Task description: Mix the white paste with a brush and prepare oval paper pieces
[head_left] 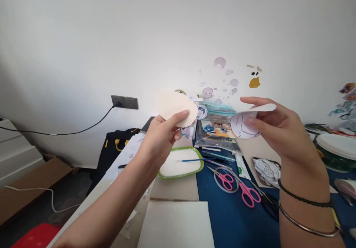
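My left hand [167, 131] pinches a rounded cream-coloured cutout [174, 105] between thumb and fingers, raised above the table. Off to the right, my right hand [274, 123] grips a curled white paper cutout [239, 125] with black drawn lines on it. The thumb presses on its drawn face, and the index finger is stretched out above. Below the left hand is a green-rimmed tray [180, 175] with a white inside. A blue paintbrush [191, 160] lies across its right edge.
Pink scissors [250, 195] lie on the blue mat [222, 222]. A clear zip pouch [215, 140] stands by the wall. At right are a tray of paper cutouts [267, 172] and a white-lidded tub [339, 144]. A cream board [175, 225] lies in front.
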Tool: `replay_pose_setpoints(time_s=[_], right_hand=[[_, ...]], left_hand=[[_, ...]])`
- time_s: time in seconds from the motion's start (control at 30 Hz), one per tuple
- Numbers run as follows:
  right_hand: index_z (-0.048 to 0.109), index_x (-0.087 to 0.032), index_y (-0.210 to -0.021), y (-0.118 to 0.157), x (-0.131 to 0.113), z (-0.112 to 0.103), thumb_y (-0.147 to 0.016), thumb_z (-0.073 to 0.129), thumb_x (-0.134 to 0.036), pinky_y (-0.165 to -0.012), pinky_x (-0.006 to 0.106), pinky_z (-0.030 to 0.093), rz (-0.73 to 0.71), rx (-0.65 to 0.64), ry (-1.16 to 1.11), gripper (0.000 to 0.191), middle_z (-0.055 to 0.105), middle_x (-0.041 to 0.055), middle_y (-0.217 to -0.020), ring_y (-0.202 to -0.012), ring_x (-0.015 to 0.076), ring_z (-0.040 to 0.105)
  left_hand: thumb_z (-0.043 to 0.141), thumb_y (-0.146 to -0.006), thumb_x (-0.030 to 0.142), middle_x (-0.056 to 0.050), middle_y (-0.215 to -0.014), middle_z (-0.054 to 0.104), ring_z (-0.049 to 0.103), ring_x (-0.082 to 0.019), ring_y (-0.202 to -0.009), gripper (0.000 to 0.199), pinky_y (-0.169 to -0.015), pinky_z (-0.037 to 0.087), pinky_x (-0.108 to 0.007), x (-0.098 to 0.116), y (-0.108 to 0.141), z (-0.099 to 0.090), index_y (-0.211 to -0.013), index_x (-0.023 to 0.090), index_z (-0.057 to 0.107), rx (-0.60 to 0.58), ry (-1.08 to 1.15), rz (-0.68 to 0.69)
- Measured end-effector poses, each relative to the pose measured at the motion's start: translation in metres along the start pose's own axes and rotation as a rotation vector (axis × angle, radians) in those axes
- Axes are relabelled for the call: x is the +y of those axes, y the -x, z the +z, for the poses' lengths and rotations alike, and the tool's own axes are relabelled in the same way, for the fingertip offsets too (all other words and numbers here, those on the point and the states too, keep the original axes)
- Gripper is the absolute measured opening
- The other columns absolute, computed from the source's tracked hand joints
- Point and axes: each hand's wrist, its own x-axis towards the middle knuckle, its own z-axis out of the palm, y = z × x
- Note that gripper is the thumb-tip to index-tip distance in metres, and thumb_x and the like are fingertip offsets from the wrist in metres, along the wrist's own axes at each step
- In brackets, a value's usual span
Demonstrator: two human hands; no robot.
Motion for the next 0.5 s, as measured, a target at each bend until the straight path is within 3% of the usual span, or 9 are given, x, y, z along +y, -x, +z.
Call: replay_pose_setpoints(time_s=[0.1, 0.2, 0.3, 0.37, 0.5], right_hand=[[0.066, -0.027, -0.100, 0.013, 0.008, 0.003, -0.074, 0.069, -0.033, -0.056, 0.025, 0.046, 0.151, -0.157, 0.035, 0.026, 0.066, 0.0009, -0.082, -0.065, 0.0132, 0.058], [0.069, -0.020, -0.086, 0.030, 0.040, 0.010, -0.077, 0.065, -0.039, -0.066, 0.028, 0.048, 0.337, -0.273, 0.029, 0.022, 0.068, 0.0044, -0.083, -0.075, 0.0173, 0.061], [0.070, -0.018, -0.093, 0.050, 0.081, 0.021, -0.073, 0.068, -0.041, -0.079, 0.032, 0.047, 0.536, -0.210, -0.087, 0.030, 0.070, 0.0057, -0.087, -0.083, 0.0191, 0.061], [0.072, -0.017, -0.087, 0.061, 0.101, 0.029, -0.065, 0.076, -0.038, -0.080, 0.033, 0.047, 0.609, -0.117, -0.206, 0.031, 0.070, 0.0056, -0.083, -0.082, 0.0197, 0.062], [0.071, -0.018, -0.083, 0.069, 0.114, 0.039, -0.061, 0.078, -0.036, -0.078, 0.032, 0.047, 0.628, -0.058, -0.287, 0.029, 0.069, 0.0036, -0.077, -0.078, 0.0184, 0.062]], left_hand=[[0.074, -0.068, 0.023, 0.002, -0.061, 0.057, 0.055, -0.005, -0.060, 0.015, -0.033, 0.025, -0.011, 0.009, 0.004, 0.000, -0.063, 0.013, 0.064, -0.035, 0.018, 0.024], [0.074, -0.067, 0.022, 0.001, -0.061, 0.056, 0.057, -0.008, -0.062, 0.015, -0.033, 0.024, -0.014, 0.019, 0.007, -0.002, -0.061, 0.014, 0.062, -0.046, 0.043, 0.042], [0.073, -0.067, 0.020, 0.001, -0.062, 0.056, 0.054, -0.007, -0.057, 0.016, -0.032, 0.023, -0.016, 0.029, 0.009, -0.003, -0.057, 0.016, 0.060, -0.051, 0.048, 0.059], [0.072, -0.068, 0.019, 0.000, -0.062, 0.055, 0.052, -0.007, -0.057, 0.018, -0.032, 0.022, -0.017, 0.035, 0.010, -0.003, -0.055, 0.016, 0.060, -0.049, 0.042, 0.087], [0.069, -0.069, 0.017, 0.001, -0.059, 0.052, 0.050, -0.007, -0.058, 0.019, -0.033, 0.020, -0.017, 0.042, 0.013, -0.004, -0.053, 0.016, 0.059, -0.038, 0.023, 0.164]])
